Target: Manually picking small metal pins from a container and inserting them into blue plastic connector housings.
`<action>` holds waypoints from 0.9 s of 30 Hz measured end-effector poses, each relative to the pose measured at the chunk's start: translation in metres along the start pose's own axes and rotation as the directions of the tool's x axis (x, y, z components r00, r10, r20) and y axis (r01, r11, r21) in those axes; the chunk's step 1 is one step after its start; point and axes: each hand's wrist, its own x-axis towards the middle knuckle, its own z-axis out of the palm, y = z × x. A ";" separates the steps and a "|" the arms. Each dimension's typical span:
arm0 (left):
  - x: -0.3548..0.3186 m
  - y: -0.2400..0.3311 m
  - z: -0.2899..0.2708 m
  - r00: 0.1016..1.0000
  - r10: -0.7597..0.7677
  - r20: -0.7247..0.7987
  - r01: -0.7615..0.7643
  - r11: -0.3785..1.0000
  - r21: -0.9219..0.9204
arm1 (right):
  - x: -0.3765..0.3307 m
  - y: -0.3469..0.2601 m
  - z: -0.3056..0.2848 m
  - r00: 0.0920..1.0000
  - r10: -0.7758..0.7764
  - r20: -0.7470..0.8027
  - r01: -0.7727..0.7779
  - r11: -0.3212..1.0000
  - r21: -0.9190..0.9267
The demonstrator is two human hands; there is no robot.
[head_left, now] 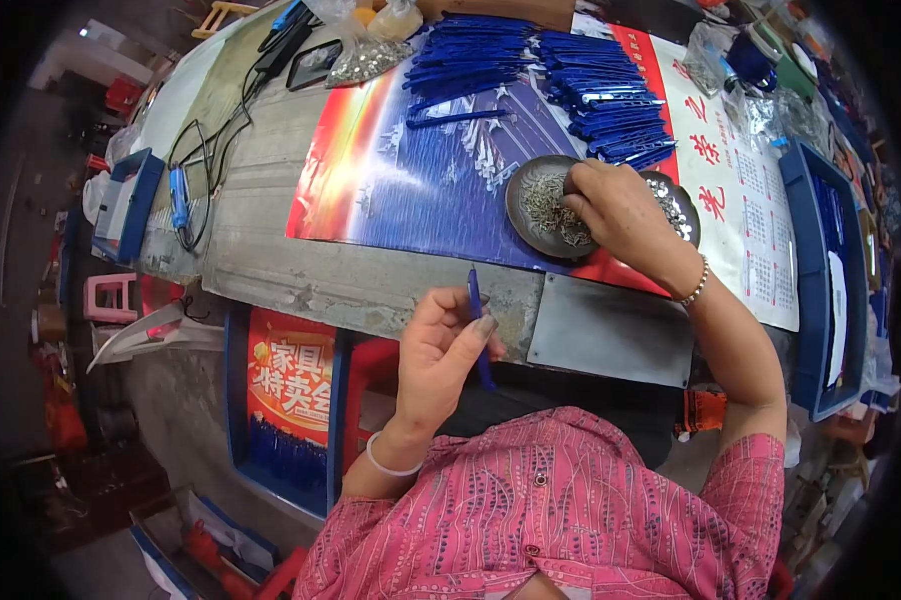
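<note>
Left hand (446, 345) pinches a slim blue pen-like piece (475, 292)
Right hand (626, 215) reaches into a dish (516, 222) of metal pins (545, 208); cannot tell whether it grips any.

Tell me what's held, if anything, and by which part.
The left hand pinches a blue stick near its middle. The right hand is at the metal bits; its hold can't be told.

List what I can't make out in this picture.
All in the head view:
Right hand: whether it pinches anything; the hand itself hides its grip.
Right dish: its left side is hidden behind the right hand.
Blue piece: its middle is covered by the left hand.
Pins in the left dish: too small to tell their exact shape.
</note>
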 end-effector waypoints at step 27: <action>-0.010 -0.006 0.021 0.983 -0.007 0.181 -0.058 0.934 0.352 | -0.011 0.014 -0.003 0.977 0.207 -0.053 -0.138 0.801 0.582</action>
